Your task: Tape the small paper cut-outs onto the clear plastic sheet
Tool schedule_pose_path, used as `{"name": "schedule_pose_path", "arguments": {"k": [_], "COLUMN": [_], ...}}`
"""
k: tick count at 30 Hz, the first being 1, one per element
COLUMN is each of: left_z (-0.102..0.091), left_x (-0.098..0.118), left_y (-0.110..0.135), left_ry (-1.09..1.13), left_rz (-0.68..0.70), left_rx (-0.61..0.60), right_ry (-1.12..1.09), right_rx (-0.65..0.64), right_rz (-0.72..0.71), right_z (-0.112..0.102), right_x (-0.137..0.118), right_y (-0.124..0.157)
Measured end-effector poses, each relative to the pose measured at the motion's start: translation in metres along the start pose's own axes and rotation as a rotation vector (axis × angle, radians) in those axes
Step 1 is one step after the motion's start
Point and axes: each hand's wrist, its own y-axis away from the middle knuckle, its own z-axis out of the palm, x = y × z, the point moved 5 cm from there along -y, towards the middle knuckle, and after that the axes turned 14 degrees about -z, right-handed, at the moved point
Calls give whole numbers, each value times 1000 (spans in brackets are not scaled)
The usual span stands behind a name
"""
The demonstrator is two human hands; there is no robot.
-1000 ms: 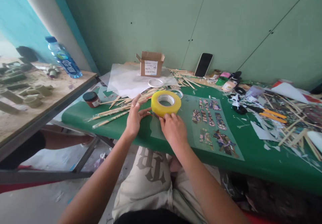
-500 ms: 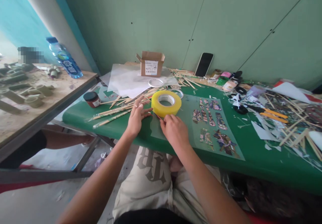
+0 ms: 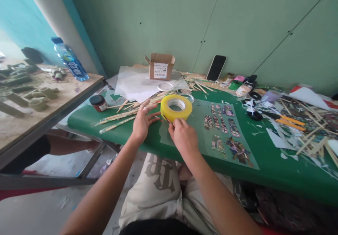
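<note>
Left of the ring-shaped yellow tape roll (image 3: 185,112) on the green-topped table (image 3: 79,122), your left hand (image 3: 141,123) spreads seemingly empty fingers; before it, your right hand's (image 3: 184,134) fingers pinch a slim dark tool (image 3: 166,118), likely for control.

Near the bench's (image 3: 79,120) front edge are two hands (image 3: 142,124), one thin tool (image 3: 167,119), one tape roll (image 3: 182,114) and one sheet (image 3: 200,136) with about nine cut-outs (image 3: 239,151). Two rings (image 3: 165,90) lie farther back; one box (image 3: 160,69) and one phone (image 3: 216,68) line the back edge. Left end: one jar (image 3: 98,103). Right end: one pliers (image 3: 293,120).
</note>
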Motion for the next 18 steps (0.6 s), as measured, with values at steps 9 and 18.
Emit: {"name": "schedule_pose_path", "arguments": {"k": [9, 18], "left_z": [1, 15], "left_x": [-3, 19], "left_y": [1, 39], "left_ry": [-53, 6], "left_rz": [14, 25], "left_rx": [-27, -246], "right_ry": [1, -401], "right_rx": [14, 260], "right_rz": [-11, 54], "right_z": [2, -22], "right_x": [1, 10], "right_y": [0, 11]}}
